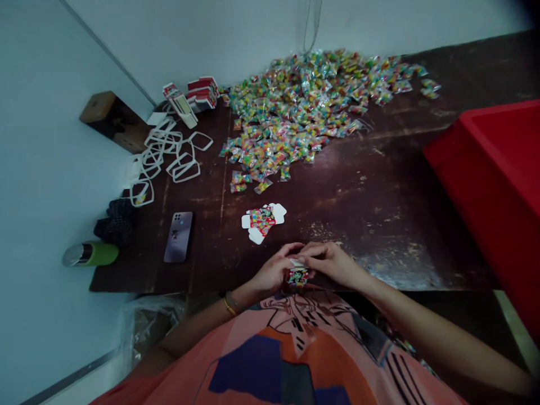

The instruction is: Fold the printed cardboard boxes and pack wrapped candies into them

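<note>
Close to my body at the table's front edge, a small printed carton point(297, 275) in red, black and green is between my hands. My left hand point(274, 271) wraps round its left side. The fingers of my right hand point(329, 261) are closed at its white top flap, from the right. What is inside the carton cannot be seen. Just beyond my hands lie flat unfolded cartons point(262, 220), red-printed with white flaps. Farther back spreads a big heap of small clear packets of colourful candy point(291, 118).
A red plastic bin point(472, 163) stands on the right. Along the left are a phone point(178, 237), a green bottle point(99, 254), a dark cloth point(113, 222), white paper bands point(160, 152), stacked flat cartons point(202, 93) and a wooden box point(116, 121). The wall borders the table's back.
</note>
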